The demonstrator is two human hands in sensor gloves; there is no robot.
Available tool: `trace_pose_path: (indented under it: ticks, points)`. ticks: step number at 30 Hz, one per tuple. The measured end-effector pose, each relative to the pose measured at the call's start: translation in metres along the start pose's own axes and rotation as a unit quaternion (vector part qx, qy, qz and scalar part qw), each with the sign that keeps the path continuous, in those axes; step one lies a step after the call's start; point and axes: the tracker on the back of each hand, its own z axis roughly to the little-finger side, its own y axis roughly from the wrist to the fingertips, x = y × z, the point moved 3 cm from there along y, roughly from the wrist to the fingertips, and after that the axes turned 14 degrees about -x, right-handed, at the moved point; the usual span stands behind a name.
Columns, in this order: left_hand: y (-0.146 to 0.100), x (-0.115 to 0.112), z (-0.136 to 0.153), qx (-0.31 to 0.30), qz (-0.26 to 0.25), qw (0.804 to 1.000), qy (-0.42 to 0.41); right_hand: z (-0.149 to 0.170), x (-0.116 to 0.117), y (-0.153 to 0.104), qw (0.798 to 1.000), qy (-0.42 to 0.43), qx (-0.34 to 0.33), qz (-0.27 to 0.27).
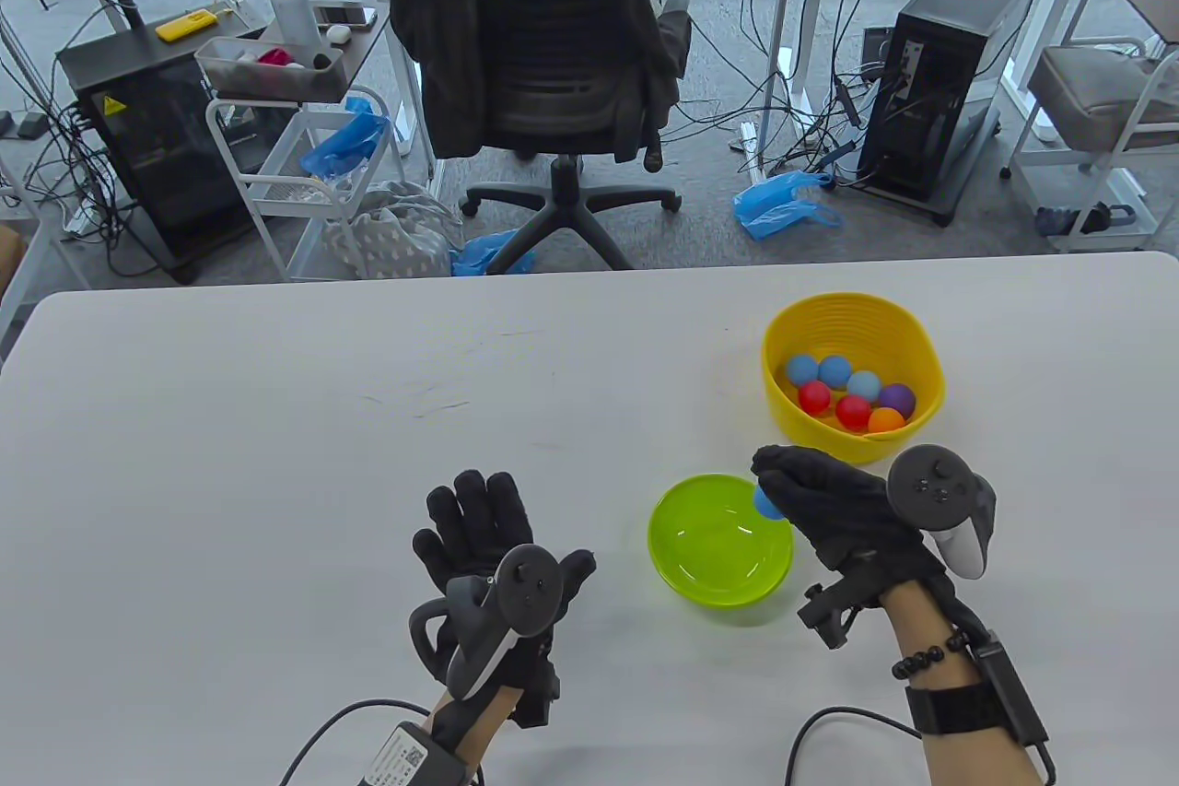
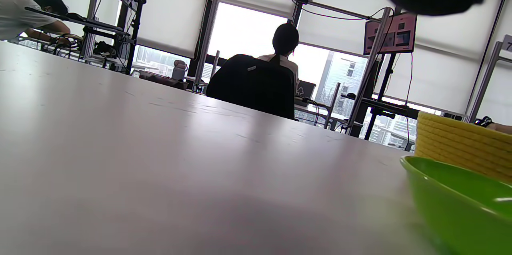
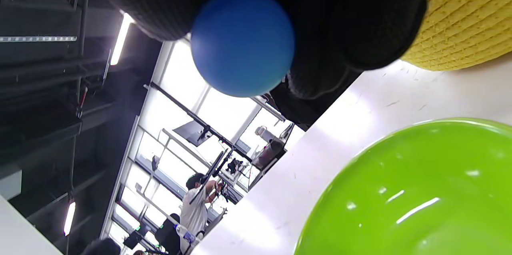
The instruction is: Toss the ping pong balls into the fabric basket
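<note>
A yellow fabric basket (image 1: 921,344) stands on the white table at the right and holds several ping pong balls (image 1: 853,394), blue, red, purple and orange. It shows in the left wrist view (image 2: 464,141) and the right wrist view (image 3: 464,27). My right hand (image 1: 783,477) holds a blue ball (image 1: 766,502) in its fingertips above the right rim of a green bowl (image 1: 720,551); the ball fills the top of the right wrist view (image 3: 243,43). My left hand (image 1: 479,528) rests flat on the table, fingers spread, left of the bowl.
The green bowl looks empty (image 3: 412,195) and sits just in front of the basket (image 2: 460,203). Beyond the table's far edge stand an office chair (image 1: 539,58), a white trolley (image 1: 304,169) and a computer tower (image 1: 958,67).
</note>
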Motion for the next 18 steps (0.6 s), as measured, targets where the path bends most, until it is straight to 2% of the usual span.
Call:
trace_pose_path:
  ticks: [5,10,14,17,18]
  points:
    - [0.000,0.000,-0.001,0.001,0.001,1.000,0.005,0.029,-0.017,-0.003,0.993,0.080,0.050,0.066]
    - [0.001,0.002,0.001,0.003,-0.003,1.000,0.010,0.059,-0.036,-0.009,0.966,0.189,0.107,0.142]
    - [0.001,0.002,0.002,0.007,-0.003,1.000,0.012,0.077,-0.044,-0.008,0.947,0.258,0.115,0.151]
    - [0.001,0.001,0.002,0.010,-0.002,1.000,0.018,0.085,-0.047,-0.005,0.919,0.339,0.108,0.169]
    - [0.002,0.001,0.002,0.011,-0.001,1.000,0.020,0.086,-0.048,-0.003,0.916,0.348,0.108,0.167]
